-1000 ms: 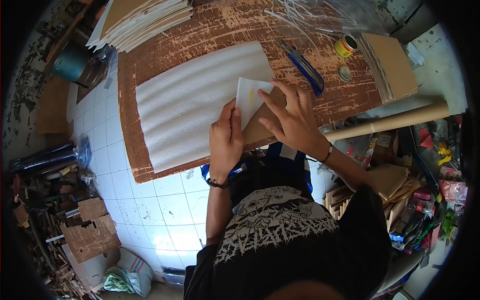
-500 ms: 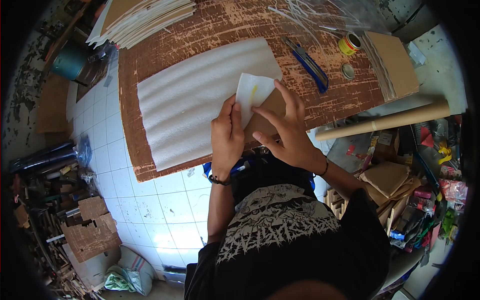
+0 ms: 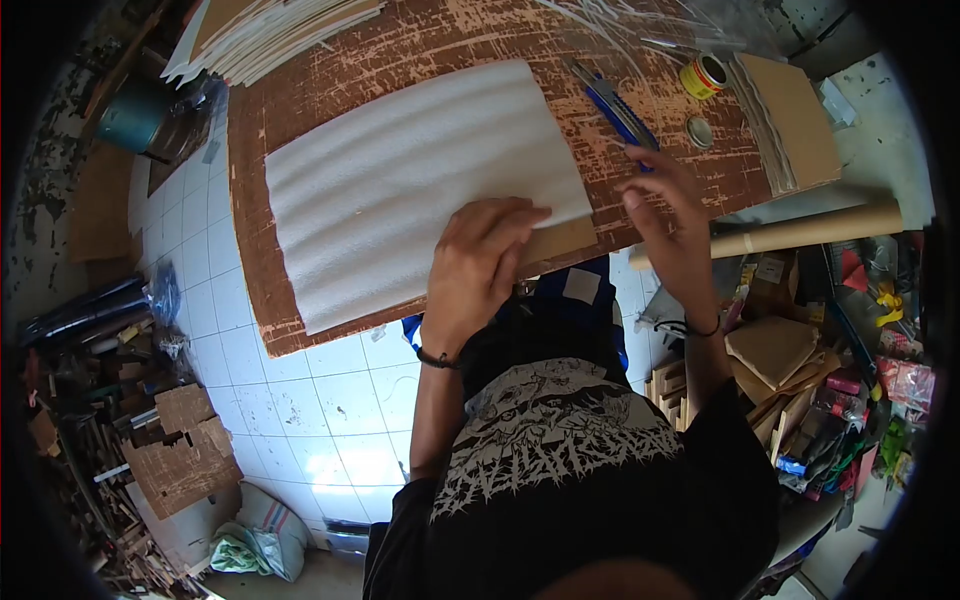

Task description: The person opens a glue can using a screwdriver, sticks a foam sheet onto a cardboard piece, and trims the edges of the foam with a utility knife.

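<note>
A white foam sheet lies on the brown, scratched table, over a piece of cardboard that shows at its lower right corner. My left hand rests on that corner of the foam, its fingers bent and close together; whatever is beneath them is hidden. My right hand hovers over the table's front edge with its fingers apart, near the lower end of a blue cutter knife. A yellow and red can stands open beyond it, with a round lid beside it.
Stacked white-edged sheets lie at the table's back left. More cardboard is at its right end. A long cardboard tube runs along the right side. White strips and clear plastic lie at the back.
The lifted foam corner with the yellow streak now lies down. My left hand has moved over it, and my right hand has drawn away to the right toward the cutter knife.
</note>
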Motion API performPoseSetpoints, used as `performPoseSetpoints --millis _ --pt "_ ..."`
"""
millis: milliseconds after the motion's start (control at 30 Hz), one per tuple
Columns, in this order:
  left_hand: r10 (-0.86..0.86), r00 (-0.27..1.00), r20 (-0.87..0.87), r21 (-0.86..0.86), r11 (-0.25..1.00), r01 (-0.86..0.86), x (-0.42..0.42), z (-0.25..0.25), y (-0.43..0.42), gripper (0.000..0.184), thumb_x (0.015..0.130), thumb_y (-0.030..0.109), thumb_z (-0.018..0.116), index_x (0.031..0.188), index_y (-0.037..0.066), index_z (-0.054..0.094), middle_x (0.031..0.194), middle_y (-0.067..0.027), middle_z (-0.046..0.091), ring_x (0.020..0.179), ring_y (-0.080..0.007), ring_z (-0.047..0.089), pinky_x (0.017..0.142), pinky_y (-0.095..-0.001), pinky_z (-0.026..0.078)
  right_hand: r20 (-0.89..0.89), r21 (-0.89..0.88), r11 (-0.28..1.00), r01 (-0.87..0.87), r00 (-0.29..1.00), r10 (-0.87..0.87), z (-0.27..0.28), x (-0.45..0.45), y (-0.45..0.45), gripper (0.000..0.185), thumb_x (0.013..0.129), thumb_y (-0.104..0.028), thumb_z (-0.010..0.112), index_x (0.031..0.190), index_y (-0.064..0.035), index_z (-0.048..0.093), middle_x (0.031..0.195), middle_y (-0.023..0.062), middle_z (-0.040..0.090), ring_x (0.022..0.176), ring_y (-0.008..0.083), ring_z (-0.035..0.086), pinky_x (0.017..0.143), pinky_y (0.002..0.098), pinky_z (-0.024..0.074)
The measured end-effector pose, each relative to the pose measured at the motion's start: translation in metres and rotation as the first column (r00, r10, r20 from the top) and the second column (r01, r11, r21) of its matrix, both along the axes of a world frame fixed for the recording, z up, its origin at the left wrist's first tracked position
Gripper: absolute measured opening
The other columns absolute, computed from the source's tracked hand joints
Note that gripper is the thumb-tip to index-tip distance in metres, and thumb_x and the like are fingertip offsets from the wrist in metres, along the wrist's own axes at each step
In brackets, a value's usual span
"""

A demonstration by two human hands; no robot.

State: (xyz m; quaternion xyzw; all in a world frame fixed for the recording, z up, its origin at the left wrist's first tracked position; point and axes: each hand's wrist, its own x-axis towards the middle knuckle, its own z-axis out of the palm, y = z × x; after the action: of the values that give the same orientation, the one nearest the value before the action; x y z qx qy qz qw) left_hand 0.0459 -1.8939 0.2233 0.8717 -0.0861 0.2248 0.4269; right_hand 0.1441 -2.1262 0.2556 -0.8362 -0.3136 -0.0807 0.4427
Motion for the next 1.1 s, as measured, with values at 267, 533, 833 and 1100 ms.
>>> performPoseSetpoints --millis 267,533,833,1100 --pt "-0.061 0.998 -0.011 0.321 0.945 0.062 0.001 -0.003 -0.009 0.024 0.086 0.009 0.073 0.109 0.011 0.076 0.128 -0.0057 0.069 0.127 -0.0322 0.059 0.110 -0.0518 0.044 -0.320 0.082 0.983 -0.162 0.930 0.180 -0.033 0.000 -0.006 0.039 0.094 -0.010 0.070 0.132 -0.0049 0.062 0.122 0.0118 0.067 0.107 0.0208 0.070 0.086 0.0327 0.0604" --pt "-0.078 0.995 -0.065 0.373 0.923 0.097 0.002 -0.005 -0.009 0.028 0.083 0.016 0.075 0.111 0.014 0.077 0.133 -0.0011 0.067 0.131 -0.0292 0.057 0.114 -0.0504 0.043 -0.229 0.095 0.950 -0.297 0.922 0.311 -0.042 0.011 -0.015 0.045 0.084 -0.017 0.080 0.128 -0.0117 0.069 0.116 0.0080 0.071 0.101 0.0218 0.070 0.088 0.0349 0.0580" --pt "-0.109 0.989 -0.100 0.354 0.925 0.138 0.001 -0.010 -0.006 0.030 0.079 0.016 0.078 0.110 0.017 0.078 0.132 -0.0002 0.068 0.130 -0.0276 0.059 0.113 -0.0473 0.047 0.044 -0.070 0.954 -0.292 0.954 0.295 -0.054 0.013 -0.015 0.050 0.076 -0.025 0.084 0.124 -0.0203 0.074 0.112 0.0026 0.073 0.103 0.0213 0.067 0.090 0.0363 0.0554" --pt "-0.138 0.983 -0.124 0.332 0.927 0.172 0.002 -0.010 -0.005 0.028 0.080 0.017 0.077 0.108 0.016 0.078 0.128 0.0002 0.070 0.129 -0.0259 0.060 0.112 -0.0447 0.048 0.117 -0.060 0.947 -0.314 0.940 0.319 -0.059 0.011 -0.014 0.050 0.076 -0.024 0.085 0.124 -0.0148 0.072 0.106 -0.0001 0.077 0.103 0.0169 0.069 0.090 0.0347 0.0514"
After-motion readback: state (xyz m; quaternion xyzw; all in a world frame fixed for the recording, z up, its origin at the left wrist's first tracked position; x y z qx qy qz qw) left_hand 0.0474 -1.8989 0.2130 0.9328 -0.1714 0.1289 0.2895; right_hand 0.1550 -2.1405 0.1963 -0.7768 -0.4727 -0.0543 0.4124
